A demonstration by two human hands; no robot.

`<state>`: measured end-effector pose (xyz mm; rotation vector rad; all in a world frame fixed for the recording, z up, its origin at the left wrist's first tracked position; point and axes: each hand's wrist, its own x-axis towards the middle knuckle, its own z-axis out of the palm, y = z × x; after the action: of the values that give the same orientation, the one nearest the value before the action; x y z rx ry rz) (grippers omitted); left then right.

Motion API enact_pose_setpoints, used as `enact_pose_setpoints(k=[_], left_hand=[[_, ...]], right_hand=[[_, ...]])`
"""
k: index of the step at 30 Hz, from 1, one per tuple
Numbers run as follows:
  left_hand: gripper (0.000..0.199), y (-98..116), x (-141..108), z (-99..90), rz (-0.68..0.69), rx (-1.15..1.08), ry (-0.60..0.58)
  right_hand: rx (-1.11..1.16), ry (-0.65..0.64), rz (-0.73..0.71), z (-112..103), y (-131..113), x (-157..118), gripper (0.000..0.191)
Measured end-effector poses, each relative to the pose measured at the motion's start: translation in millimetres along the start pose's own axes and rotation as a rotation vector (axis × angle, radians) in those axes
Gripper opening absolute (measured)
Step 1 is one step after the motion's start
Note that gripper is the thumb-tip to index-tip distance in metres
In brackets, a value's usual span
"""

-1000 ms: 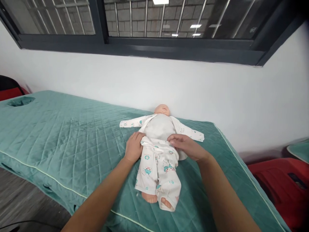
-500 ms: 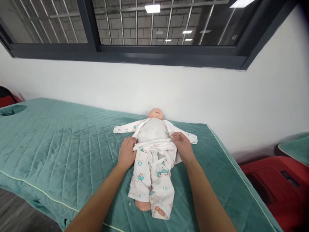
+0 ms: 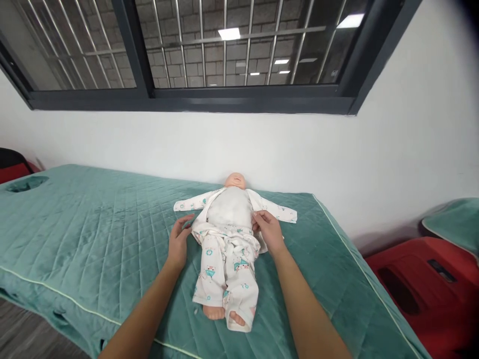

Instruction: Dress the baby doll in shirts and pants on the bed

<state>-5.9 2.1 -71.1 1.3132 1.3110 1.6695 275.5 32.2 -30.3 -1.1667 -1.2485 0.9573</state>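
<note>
A baby doll (image 3: 235, 180) lies on its back, head toward the wall, its white torso bare between the parted fronts of a printed baby shirt (image 3: 279, 210). Matching baby trousers (image 3: 211, 269) cover its hips and legs, with the feet showing at the cuffs. Just off the doll's side at the left, my left hand (image 3: 179, 242) is open, thumb and forefinger apart, close to the shirt's edge. At the other side of the waist, the fingers of my right hand (image 3: 268, 230) are pinched on the shirt's edge; the fingertips are partly hidden.
The doll rests on a bed with a quilted green cover (image 3: 112, 239), which has a face hole (image 3: 28, 183) at the far left. Behind it rises a white wall (image 3: 168, 144) with a dark-framed window (image 3: 239, 102). A red plastic stool (image 3: 422, 279) stands at the right.
My left hand has let go of the trousers' waistband and moved out to the left. My right hand has gone from the waistband to the shirt's edge. The view has shifted slightly.
</note>
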Motion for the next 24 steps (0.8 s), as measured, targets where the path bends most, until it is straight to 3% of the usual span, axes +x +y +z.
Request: enact_pose_setpoints(k=[3, 9, 16, 20, 24], left_hand=[[0.033, 0.9, 12.2, 6.8, -0.091, 0.008, 0.039], [0.052, 3.5, 61.2, 30.9, -0.211, -0.108, -0.134], [0.046, 2.2, 87.6, 26.7, -0.372, -0.238, -0.35], [0.043, -6.0, 93.9, 11.0, -0.408, -0.334, -0.27], [0.039, -13.4, 96.3, -8.7, -0.421, -0.266, -0.013]], right_hand=[[-0.027, 0.106, -0.029, 2.0, 2.1, 0.4, 0.032], [-0.195, 0.353, -0.069, -10.7, 2.9, -0.5, 0.025], [-0.452, 0.32, 0.054, -38.1, 18.4, 13.0, 0.019], [-0.594, 0.254, 0.11, -35.7, 20.6, 13.0, 0.023], [-0.797, 0.214, 0.129, -28.8, 10.6, 8.6, 0.03]])
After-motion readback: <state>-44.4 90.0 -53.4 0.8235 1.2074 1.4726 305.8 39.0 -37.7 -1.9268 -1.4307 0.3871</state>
